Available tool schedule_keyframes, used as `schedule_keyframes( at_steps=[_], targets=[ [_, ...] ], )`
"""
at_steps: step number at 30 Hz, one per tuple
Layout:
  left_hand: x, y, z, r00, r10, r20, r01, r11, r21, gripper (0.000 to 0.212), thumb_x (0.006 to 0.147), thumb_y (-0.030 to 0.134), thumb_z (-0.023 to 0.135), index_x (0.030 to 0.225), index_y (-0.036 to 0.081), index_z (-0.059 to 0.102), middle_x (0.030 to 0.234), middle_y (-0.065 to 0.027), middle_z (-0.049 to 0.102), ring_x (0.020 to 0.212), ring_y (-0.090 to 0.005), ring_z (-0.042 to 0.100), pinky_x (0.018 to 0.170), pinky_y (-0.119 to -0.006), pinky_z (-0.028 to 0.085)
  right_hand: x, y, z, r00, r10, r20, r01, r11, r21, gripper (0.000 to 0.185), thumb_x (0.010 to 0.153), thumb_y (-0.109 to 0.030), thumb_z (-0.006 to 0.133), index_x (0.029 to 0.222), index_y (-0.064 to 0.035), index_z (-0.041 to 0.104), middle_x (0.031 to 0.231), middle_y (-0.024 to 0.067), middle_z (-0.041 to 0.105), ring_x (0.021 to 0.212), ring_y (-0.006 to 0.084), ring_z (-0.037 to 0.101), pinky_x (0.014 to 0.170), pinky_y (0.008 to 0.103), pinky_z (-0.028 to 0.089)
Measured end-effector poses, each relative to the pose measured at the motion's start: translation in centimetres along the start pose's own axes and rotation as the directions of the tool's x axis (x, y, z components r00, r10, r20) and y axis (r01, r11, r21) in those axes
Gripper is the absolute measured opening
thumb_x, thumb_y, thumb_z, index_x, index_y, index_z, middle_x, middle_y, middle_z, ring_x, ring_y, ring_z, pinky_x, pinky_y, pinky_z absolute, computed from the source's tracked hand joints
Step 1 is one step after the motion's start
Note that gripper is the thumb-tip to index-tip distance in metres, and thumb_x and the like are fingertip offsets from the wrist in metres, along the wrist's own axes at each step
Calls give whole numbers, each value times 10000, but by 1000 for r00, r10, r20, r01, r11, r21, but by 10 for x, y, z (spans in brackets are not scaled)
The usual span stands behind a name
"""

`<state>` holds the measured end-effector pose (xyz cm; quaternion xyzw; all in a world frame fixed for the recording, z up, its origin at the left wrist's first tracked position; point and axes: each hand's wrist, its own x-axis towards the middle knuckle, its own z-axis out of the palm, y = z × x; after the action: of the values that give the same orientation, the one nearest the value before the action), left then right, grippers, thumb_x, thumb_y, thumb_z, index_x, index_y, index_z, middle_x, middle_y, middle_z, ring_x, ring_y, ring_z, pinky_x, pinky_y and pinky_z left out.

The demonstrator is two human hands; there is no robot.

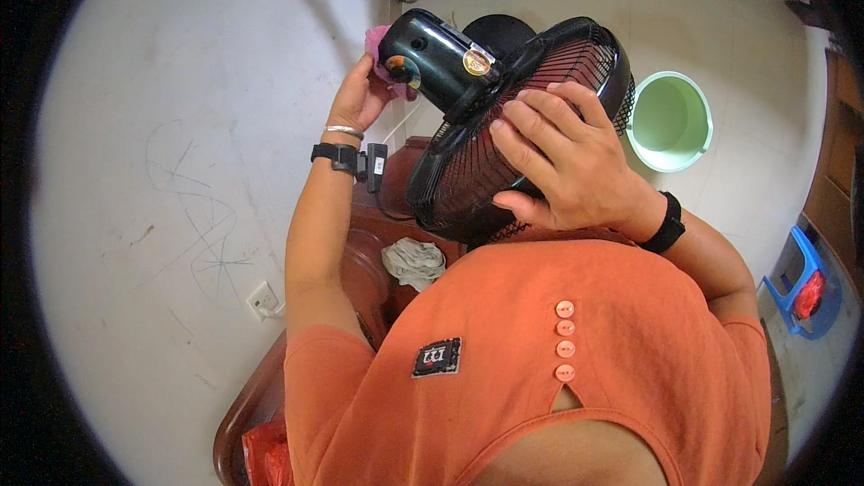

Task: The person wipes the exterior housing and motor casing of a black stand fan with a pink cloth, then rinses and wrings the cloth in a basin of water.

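A black electric fan [466, 81] is tilted before me, its motor housing to the left and its round wire guard [466, 169] facing me. My left hand [364, 94] holds a pink cloth [376, 40] against the rear end of the housing. Part of the cloth is hidden behind the housing and my fingers. My right hand [560, 148] holds the fan at the front of the guard, fingertips bent against the wires and thumb apart. Behind the guard, the fan's round black base [499, 34] shows in part.
A crumpled whitish cloth [414, 263] lies on reddish-brown wooden furniture [364, 243]. On the floor stands a pale green basin [671, 121]. A wall socket [262, 300] with a plug is at left. A blue plastic stool [803, 290] bears a red bag [808, 293].
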<state>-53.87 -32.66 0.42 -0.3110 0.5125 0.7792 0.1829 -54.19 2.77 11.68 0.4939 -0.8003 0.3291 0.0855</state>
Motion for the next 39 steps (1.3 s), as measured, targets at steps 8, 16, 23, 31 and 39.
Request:
schedule_keyframes(
  at_steps=[8, 16, 23, 31, 39],
  targets=[
    [-17, 8, 19, 993, -84, -86, 88, 995, 39, 461, 1134, 382, 358, 1437, 56, 477, 1353, -139, 621, 1227, -273, 633, 1041, -507, 536, -1, -1, 3, 1000, 0, -31, 0, 1000, 2, 540, 867, -462, 679, 1142, 2, 649, 1116, 153, 633, 1081, 316, 600, 1004, 493, 446],
    [-64, 42, 34, 936, 169, -309, -57, 938, 341, 351, 1078, 284, 531, 1095, -10, 724, 1022, -98, 744, 900, -188, 717, 771, -329, 577, -7, -1, 7, 999, 14, -42, -13, 1000, 21, 563, 871, -462, 687, 1180, 6, 636, 1144, 166, 632, 1090, 331, 600, 1006, 507, 436],
    [-70, 35, 65, 892, 437, 120, -152, 41, 988, 259, 1013, 240, 634, 1042, -6, 711, 879, -112, 731, 739, -234, 697, 697, -339, 535, -5, -2, 5, 1000, 1, -27, 0, 999, 52, 587, 864, -459, 701, 1208, 9, 623, 1162, 183, 628, 1112, 348, 595, 997, 528, 433],
    [-73, 49, 110, 867, 194, 460, -338, -449, 827, 176, 886, 195, 714, 857, 22, 694, 804, -199, 685, 775, -397, 679, 681, -492, 522, -6, -9, 9, 998, 27, -59, -25, 999, 30, 589, 838, -457, 709, 1172, 24, 639, 1137, 171, 628, 1098, 327, 586, 1013, 500, 425],
    [-121, 156, 109, 863, 505, 33, -428, 693, 580, 280, 1040, 267, 640, 1068, 16, 761, 962, 0, 729, 815, -69, 609, 715, -233, 464, -8, -1, 6, 994, 2, -105, 3, 999, 48, 591, 819, -461, 716, 1125, 42, 658, 1093, 149, 634, 1077, 302, 577, 1029, 483, 416]
  ],
)
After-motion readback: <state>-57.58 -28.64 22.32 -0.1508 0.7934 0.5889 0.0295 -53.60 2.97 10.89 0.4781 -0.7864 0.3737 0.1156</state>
